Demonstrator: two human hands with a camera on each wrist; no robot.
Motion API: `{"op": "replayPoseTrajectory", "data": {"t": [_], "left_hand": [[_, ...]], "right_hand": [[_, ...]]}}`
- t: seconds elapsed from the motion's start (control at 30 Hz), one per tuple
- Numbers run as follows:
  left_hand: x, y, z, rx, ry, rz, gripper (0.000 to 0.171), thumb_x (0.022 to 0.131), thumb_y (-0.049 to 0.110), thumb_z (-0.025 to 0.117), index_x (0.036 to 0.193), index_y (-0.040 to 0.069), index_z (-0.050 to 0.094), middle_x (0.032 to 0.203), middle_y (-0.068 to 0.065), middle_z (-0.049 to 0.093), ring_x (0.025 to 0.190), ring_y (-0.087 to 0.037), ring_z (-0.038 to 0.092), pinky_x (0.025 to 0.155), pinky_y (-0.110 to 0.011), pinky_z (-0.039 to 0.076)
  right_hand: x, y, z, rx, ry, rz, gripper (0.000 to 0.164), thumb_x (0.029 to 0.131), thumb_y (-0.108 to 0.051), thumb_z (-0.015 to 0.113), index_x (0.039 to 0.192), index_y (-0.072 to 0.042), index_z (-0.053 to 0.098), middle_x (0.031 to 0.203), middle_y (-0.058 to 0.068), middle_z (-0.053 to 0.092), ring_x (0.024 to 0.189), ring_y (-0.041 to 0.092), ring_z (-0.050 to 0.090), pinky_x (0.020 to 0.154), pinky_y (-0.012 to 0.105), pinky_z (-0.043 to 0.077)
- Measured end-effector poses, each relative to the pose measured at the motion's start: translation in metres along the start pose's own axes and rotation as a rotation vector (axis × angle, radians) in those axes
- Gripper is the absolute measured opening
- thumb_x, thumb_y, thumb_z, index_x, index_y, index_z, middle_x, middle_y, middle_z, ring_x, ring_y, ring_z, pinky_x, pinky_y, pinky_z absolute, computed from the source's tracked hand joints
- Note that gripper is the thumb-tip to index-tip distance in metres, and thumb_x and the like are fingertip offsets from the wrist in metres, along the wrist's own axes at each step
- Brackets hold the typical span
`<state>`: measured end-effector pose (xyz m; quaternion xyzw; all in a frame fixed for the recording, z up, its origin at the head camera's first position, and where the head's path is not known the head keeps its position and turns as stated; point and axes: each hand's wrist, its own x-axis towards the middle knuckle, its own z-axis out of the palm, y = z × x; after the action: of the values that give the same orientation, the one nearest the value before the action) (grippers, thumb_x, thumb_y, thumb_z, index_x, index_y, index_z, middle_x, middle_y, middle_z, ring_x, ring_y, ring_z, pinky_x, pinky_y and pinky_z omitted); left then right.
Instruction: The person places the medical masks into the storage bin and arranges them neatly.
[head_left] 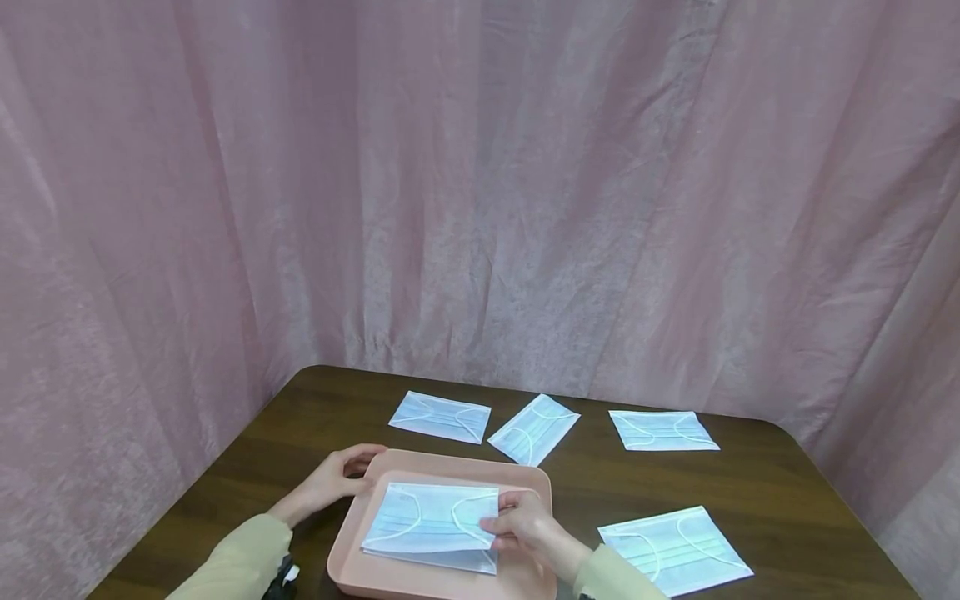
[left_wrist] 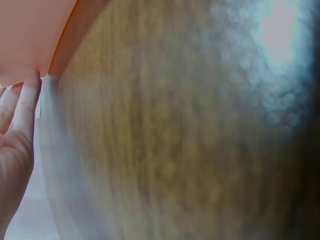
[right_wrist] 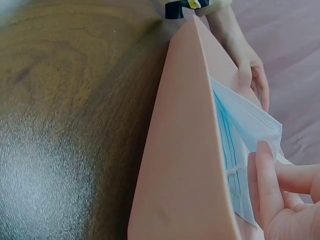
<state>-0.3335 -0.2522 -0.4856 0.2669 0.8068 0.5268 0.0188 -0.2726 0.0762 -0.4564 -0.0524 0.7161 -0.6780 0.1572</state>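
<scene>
My right hand [head_left: 528,527] pinches the right edge of a light blue pleated face mask [head_left: 431,512] with white ear loops. In the right wrist view this mask [right_wrist: 250,117] tilts up at the pinched end. Beneath it, another mask [head_left: 450,563] lies in the shallow pink tray [head_left: 347,557], mostly covered; whether more lie under it I cannot tell. My left hand [head_left: 330,483] holds the tray's far left corner, thumb by the left rim and fingers at the far side. In the left wrist view, the fingers [left_wrist: 27,102] touch the tray's edge.
Along the table's far side lie a mask [head_left: 441,417] at left, a slanted mask [head_left: 535,429] mid-table and a mask [head_left: 663,431] at right. Another mask [head_left: 678,550] rests right of the tray, near my right forearm. Pink curtains [head_left: 480,208] hang behind the dark wooden table [head_left: 585,483].
</scene>
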Motion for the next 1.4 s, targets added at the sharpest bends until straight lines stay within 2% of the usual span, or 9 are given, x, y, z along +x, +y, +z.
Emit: {"op": "replayPoseTrajectory", "data": {"t": [0.13, 0.27, 0.37, 0.5, 0.63, 0.77, 0.97, 1.23, 1.4], "left_hand": [[-0.0005, 0.0004, 0.0004, -0.009, -0.003, 0.018, 0.048, 0.082, 0.007, 0.065, 0.125, -0.007, 0.046, 0.116, -0.020, 0.053, 0.098, -0.027, 0.054, 0.080, -0.027, 0.042], [-0.0009, 0.0016, 0.0004, -0.004, -0.004, 0.028, 0.048, 0.083, 0.007, 0.064, 0.125, -0.008, 0.045, 0.116, -0.021, 0.053, 0.099, -0.028, 0.054, 0.080, -0.028, 0.042], [-0.0008, 0.0023, 0.0003, 0.004, -0.002, 0.010, 0.049, 0.082, 0.006, 0.065, 0.125, -0.007, 0.045, 0.117, -0.020, 0.053, 0.099, -0.029, 0.053, 0.080, -0.028, 0.042], [-0.0002, 0.0029, 0.0003, 0.019, 0.000, -0.022, 0.049, 0.082, 0.005, 0.064, 0.126, -0.006, 0.045, 0.117, -0.019, 0.053, 0.100, -0.031, 0.052, 0.081, -0.027, 0.041], [-0.0001, 0.0029, 0.0002, 0.026, -0.001, -0.034, 0.049, 0.083, 0.006, 0.064, 0.126, -0.005, 0.046, 0.117, -0.019, 0.053, 0.100, -0.031, 0.052, 0.081, -0.027, 0.041], [-0.0001, 0.0006, -0.0012, 0.023, 0.004, -0.009, 0.048, 0.082, 0.007, 0.065, 0.125, -0.006, 0.046, 0.115, -0.019, 0.054, 0.098, -0.028, 0.054, 0.079, -0.028, 0.042], [-0.0013, -0.0019, -0.0034, 0.017, 0.000, 0.034, 0.046, 0.082, 0.005, 0.064, 0.124, -0.005, 0.047, 0.113, -0.015, 0.056, 0.096, -0.022, 0.056, 0.077, -0.027, 0.043], [-0.0005, 0.0000, -0.0024, -0.005, -0.001, -0.029, 0.051, 0.082, 0.009, 0.066, 0.126, -0.005, 0.046, 0.115, -0.018, 0.054, 0.098, -0.026, 0.054, 0.079, -0.027, 0.042], [0.0000, 0.0008, -0.0017, -0.008, -0.005, -0.032, 0.050, 0.082, 0.006, 0.066, 0.126, -0.006, 0.045, 0.115, -0.020, 0.053, 0.099, -0.031, 0.053, 0.079, -0.028, 0.043]], "right_hand": [[-0.0004, -0.0007, 0.0003, -0.034, 0.014, -0.006, 0.012, 0.075, 0.010, 0.066, 0.084, 0.010, 0.057, 0.067, 0.007, 0.060, 0.057, 0.014, 0.059, 0.048, 0.026, 0.048], [0.0004, -0.0003, -0.0005, -0.109, 0.037, -0.062, 0.013, 0.073, 0.009, 0.068, 0.080, 0.011, 0.057, 0.063, 0.006, 0.059, 0.057, 0.016, 0.059, 0.051, 0.032, 0.049], [0.0008, -0.0006, -0.0015, -0.169, 0.046, -0.105, 0.013, 0.073, 0.008, 0.068, 0.077, 0.011, 0.057, 0.062, 0.005, 0.058, 0.056, 0.016, 0.058, 0.051, 0.035, 0.050], [0.0008, -0.0015, -0.0023, -0.213, 0.056, -0.121, 0.013, 0.074, 0.008, 0.067, 0.078, 0.011, 0.056, 0.063, 0.004, 0.055, 0.056, 0.015, 0.057, 0.051, 0.036, 0.050], [-0.0002, -0.0026, -0.0034, -0.251, 0.072, -0.125, 0.013, 0.073, 0.010, 0.066, 0.079, 0.009, 0.054, 0.065, 0.004, 0.050, 0.053, 0.016, 0.056, 0.048, 0.035, 0.049], [-0.0018, -0.0050, -0.0040, -0.293, 0.065, -0.164, 0.018, 0.069, 0.016, 0.064, 0.080, 0.008, 0.052, 0.068, 0.006, 0.047, 0.051, 0.016, 0.054, 0.045, 0.035, 0.049], [-0.0015, -0.0050, -0.0034, -0.356, 0.059, -0.212, 0.025, 0.067, 0.021, 0.064, 0.086, 0.010, 0.052, 0.070, 0.009, 0.048, 0.055, 0.017, 0.054, 0.044, 0.033, 0.048], [-0.0030, -0.0033, -0.0026, -0.458, 0.074, -0.226, 0.028, 0.065, 0.020, 0.066, 0.084, 0.009, 0.050, 0.067, 0.010, 0.051, 0.054, 0.020, 0.055, 0.042, 0.031, 0.047], [-0.0028, -0.0032, -0.0026, -0.514, 0.087, -0.202, 0.028, 0.065, 0.018, 0.067, 0.085, 0.009, 0.050, 0.067, 0.009, 0.052, 0.051, 0.019, 0.055, 0.041, 0.030, 0.046]]}}
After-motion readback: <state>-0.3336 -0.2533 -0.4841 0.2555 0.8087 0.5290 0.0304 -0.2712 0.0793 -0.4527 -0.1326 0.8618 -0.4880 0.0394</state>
